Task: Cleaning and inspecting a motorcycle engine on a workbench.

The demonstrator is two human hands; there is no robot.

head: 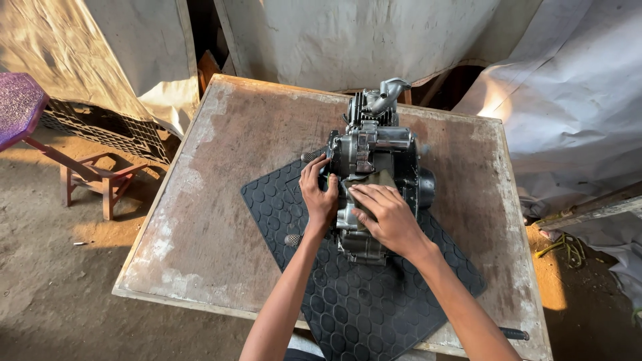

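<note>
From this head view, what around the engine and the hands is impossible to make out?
- Engine middle: covered by the right hand.
- Engine's left flank: behind the left hand, so its grip is unclear.
- Rubber mat near edge: hidden by the forearms, cut by the frame.
- Dark item at table edge: too small.

wooden table point(221, 167) | black hex-pattern rubber mat point(374, 301) | purple-topped stool point(20, 107) | pale tarps point(348, 33) | dirt floor point(47, 281)
</note>
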